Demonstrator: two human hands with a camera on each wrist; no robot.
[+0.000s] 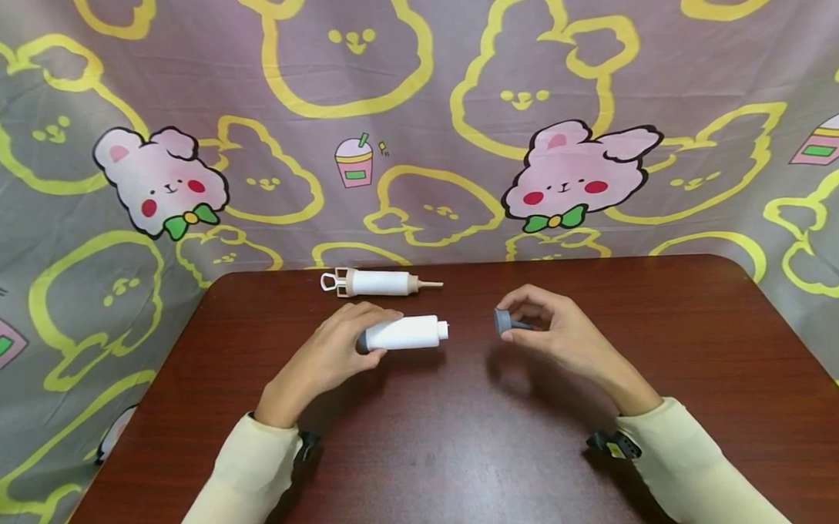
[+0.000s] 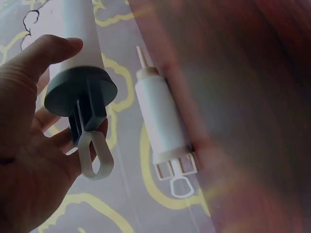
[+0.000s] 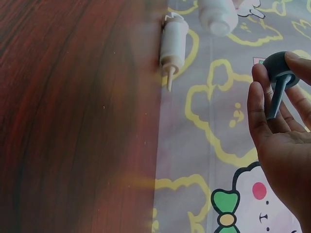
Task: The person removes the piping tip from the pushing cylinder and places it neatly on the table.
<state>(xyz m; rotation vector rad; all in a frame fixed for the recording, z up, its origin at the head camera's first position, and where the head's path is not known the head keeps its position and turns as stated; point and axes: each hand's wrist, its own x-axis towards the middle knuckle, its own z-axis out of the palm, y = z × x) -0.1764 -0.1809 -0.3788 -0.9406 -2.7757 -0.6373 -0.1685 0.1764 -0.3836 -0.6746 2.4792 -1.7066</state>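
Observation:
My left hand (image 1: 325, 352) grips a white plastic syringe (image 1: 411, 332) around its barrel, held sideways above the table. Its bare stub end points right. In the left wrist view, the dark grey end collar (image 2: 80, 90) and a pale plunger ring (image 2: 97, 158) stick out by the palm. Across a short gap, my right hand (image 1: 568, 334) pinches a grey nozzle cap (image 1: 502, 321) between thumb and fingers. The cap's wide face is turned toward the stub, and its thin spout (image 3: 277, 99) points back toward the palm.
A second white syringe (image 1: 382, 283) with beige ends and a thin beige tip lies near the table's back edge, just beyond the left hand. The brown wooden table (image 1: 426, 462) ends against a patterned cloth (image 1: 443, 138) hanging behind it.

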